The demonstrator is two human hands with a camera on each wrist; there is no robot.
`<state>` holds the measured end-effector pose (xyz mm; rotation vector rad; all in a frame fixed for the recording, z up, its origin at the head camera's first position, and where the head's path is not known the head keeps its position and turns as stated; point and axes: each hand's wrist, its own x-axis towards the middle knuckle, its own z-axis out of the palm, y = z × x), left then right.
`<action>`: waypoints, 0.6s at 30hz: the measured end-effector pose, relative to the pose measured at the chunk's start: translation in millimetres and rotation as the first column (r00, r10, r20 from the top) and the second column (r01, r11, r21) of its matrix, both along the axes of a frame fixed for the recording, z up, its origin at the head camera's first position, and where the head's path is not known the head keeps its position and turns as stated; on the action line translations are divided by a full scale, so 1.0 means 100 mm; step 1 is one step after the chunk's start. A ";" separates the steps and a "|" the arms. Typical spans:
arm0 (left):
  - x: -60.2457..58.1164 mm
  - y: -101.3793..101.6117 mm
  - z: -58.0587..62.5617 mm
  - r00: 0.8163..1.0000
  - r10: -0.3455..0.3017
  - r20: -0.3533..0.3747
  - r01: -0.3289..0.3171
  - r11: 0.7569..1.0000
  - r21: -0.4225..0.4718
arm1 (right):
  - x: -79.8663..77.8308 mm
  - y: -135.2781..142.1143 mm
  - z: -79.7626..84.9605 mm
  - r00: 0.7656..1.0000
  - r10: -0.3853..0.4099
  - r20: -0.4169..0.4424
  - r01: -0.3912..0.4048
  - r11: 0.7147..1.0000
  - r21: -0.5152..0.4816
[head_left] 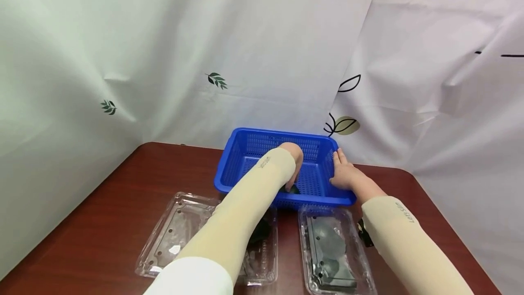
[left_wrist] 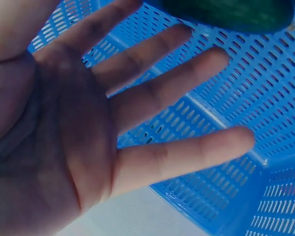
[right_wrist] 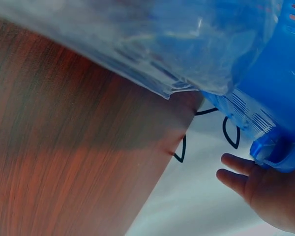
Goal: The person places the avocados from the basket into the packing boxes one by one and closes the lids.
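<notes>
A blue plastic basket (head_left: 304, 200) with slotted walls stands towards the back of the table. My left hand (head_left: 295, 158) reaches down into it, fingers close by a dark green, smooth, rounded fruit or vegetable (left_wrist: 231, 14). In the left wrist view this hand (left_wrist: 93, 113) shows its palm with the fingers spread straight; the green thing lies just past the fingertips, partly out of frame. My right hand (head_left: 348, 175) holds the basket's right rim, thumb on the inner side. The right wrist view has two straight fingers (right_wrist: 233, 172) of it reaching past the basket's corner.
In front of the basket lie two clear plastic clamshell boxes. The left box (head_left: 180, 222) is partly covered by my left sleeve, a dark item (head_left: 259, 231) inside; the right box (head_left: 364, 263) has grey-green rounded shapes showing through. A white printed curtain (head_left: 262, 58) hangs behind the brown table (head_left: 102, 208).
</notes>
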<state>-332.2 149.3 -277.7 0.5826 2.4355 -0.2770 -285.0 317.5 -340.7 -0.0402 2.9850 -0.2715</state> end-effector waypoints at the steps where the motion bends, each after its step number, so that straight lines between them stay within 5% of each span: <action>1: 0.04 -0.01 0.02 1.000 -0.009 -0.006 0.009 1.000 -0.012 | 0.00 -0.01 0.00 1.000 0.002 -0.001 -0.002 1.000 0.005; 6: 0.30 -0.07 0.14 0.995 0.005 -0.099 -0.004 1.000 0.003 | 0.00 -0.02 -0.01 1.000 0.002 -0.009 -0.002 1.000 0.026; 10: 0.45 -0.05 0.11 0.981 0.116 -0.158 -0.096 0.987 0.129 | 0.01 -0.03 0.00 1.000 0.004 -0.024 -0.003 0.999 0.046; 16: 0.48 0.05 -0.06 0.953 0.286 -0.103 -0.235 0.908 0.348 | 0.01 -0.03 -0.02 0.998 0.018 -0.065 -0.012 0.996 0.087; 18: 0.46 0.07 -0.11 0.952 0.288 -0.104 -0.236 0.906 0.352 | 0.02 -0.04 -0.02 0.997 0.017 -0.071 -0.010 0.996 0.085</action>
